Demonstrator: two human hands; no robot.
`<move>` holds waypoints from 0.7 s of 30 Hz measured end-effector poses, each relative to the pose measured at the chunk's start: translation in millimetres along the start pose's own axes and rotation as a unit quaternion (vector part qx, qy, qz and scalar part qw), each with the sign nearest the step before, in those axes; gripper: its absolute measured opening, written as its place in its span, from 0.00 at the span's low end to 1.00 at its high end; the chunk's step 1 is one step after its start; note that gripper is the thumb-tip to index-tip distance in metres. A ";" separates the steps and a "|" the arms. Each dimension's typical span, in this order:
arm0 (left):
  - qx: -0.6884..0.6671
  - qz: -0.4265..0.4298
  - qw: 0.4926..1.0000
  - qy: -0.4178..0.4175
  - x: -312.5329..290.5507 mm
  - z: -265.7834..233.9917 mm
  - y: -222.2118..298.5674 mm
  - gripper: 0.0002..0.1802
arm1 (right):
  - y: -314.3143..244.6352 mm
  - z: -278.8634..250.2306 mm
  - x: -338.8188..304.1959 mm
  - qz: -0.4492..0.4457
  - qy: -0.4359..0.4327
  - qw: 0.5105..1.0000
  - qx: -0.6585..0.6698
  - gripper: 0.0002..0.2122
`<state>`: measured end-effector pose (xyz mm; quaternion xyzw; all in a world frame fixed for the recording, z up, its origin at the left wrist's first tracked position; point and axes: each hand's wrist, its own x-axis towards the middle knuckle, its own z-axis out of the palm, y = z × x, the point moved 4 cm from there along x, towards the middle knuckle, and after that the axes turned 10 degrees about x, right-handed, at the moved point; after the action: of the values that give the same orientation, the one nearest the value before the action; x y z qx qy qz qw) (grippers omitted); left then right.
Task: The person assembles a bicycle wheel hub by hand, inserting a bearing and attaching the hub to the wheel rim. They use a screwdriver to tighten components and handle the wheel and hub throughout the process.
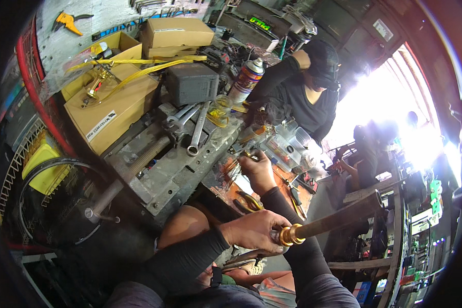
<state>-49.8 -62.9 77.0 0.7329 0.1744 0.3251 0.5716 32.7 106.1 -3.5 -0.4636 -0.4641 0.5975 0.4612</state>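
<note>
My left hand [254, 231] is closed around the end of a long dark metal tube with brass rings [339, 215], which points out to the right. The polished brass rings sit just beyond my fingers. Farther forward, my right hand [257, 168] is over a small wooden work board [223, 187]. Its fingers are pinched together by a small brass-coloured bit, too small to name. Thin wire-like pieces [233, 169] lie beside that hand. Pliers with yellow-and-black handles [249, 201] rest on the board between my two hands, and more pliers [295, 197] lie to the right.
A bench vise [161, 154] carries several wrenches [197, 131]. Behind it stand a grey box [191, 82], a spray can [246, 81] and cardboard boxes [113, 113]. Clear plastic containers [285, 149] stand right of the board. Another person [308, 92] sits across the bench.
</note>
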 end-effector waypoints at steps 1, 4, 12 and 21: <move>0.002 0.012 1.000 0.018 0.2 -1.6 1.2 0.33 | -11.6 -6.2 -5.2 0.033 -0.017 0.989 0.140 0.12; 0.034 0.017 0.999 0.037 5.2 0.2 -5.6 0.36 | -61.6 -51.7 -47.7 0.044 -0.029 0.969 0.243 0.10; 0.025 -0.105 0.994 -0.008 25.9 35.7 -37.1 0.36 | -263.5 -152.2 -213.2 -0.191 0.013 0.969 0.158 0.14; 0.074 -0.124 0.983 -0.111 39.1 105.6 -51.0 0.33 | -246.9 -197.4 -319.1 -0.170 0.128 0.977 0.022 0.19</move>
<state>55.9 -100.3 25.1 0.7775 0.2230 0.1548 0.5673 302.6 -146.5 251.6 -0.4400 -0.4603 0.4562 0.6216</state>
